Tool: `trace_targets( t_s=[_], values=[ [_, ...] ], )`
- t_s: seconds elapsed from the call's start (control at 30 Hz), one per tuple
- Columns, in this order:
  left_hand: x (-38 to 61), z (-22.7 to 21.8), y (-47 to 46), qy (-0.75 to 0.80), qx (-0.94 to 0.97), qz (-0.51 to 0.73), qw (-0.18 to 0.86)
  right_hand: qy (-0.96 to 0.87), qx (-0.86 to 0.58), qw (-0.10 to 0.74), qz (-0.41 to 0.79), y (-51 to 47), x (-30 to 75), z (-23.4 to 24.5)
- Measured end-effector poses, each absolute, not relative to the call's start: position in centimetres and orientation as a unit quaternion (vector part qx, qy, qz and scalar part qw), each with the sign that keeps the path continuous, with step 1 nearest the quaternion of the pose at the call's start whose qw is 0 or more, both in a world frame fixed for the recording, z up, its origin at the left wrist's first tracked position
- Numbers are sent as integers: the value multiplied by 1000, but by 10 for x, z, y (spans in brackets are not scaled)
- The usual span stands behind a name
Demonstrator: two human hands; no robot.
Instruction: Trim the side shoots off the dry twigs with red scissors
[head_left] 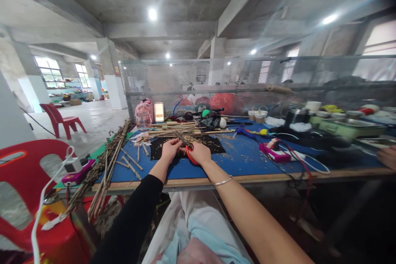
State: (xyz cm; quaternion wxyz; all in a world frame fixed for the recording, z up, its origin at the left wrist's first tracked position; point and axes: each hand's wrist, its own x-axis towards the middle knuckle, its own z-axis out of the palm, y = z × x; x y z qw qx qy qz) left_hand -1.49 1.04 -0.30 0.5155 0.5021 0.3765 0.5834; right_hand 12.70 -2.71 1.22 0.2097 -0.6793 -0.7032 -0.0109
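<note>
My right hand is closed around red-handled scissors, their blades tilted up and to the left. Close beside the blades, my left hand has its fingers pinched together; whatever is between them is too small or hidden. Both hands are over a black sheet strewn with pale plant scraps. Several short cut stalks lie to the left of the sheet. Behind my hands, long thin stalks are stretched across the table.
Dry branches hang over the left edge of the blue table. A pink power strip with cables, a glue gun and a green tray are on the right. Metal mesh stands behind. Another person's hand shows far right.
</note>
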Motion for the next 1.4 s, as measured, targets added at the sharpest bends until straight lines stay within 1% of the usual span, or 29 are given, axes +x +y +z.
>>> trace_targets(
  t_s=[0.17, 0.33, 0.53, 0.7, 0.87, 1.07, 1.23, 1.4],
  values=[
    [-13, 0, 9, 390, 456, 599, 530, -717, -654, 240, -26, -27, 127, 10],
    [-12, -1, 10, 373, 475, 586, 540, -734, -629, 251, -48, -26, 127, 11],
    [-12, -6, 13, 348, 498, 582, 540, -729, -644, 229, -5, -27, 128, 13],
    [-13, -5, 12, 332, 480, 585, 563, -722, -651, 232, 4, -28, 128, 15],
    [-13, -2, 11, 355, 449, 594, 564, -718, -663, 212, 7, -30, 128, 16],
    [-12, 2, 8, 400, 417, 611, 542, -713, -674, 194, 4, -28, 126, 16],
    [-12, 4, 7, 400, 421, 601, 549, -712, -675, 194, -9, -27, 126, 14],
    [-12, 4, 8, 396, 420, 606, 547, -711, -670, 214, -8, -27, 127, 11]
  ],
)
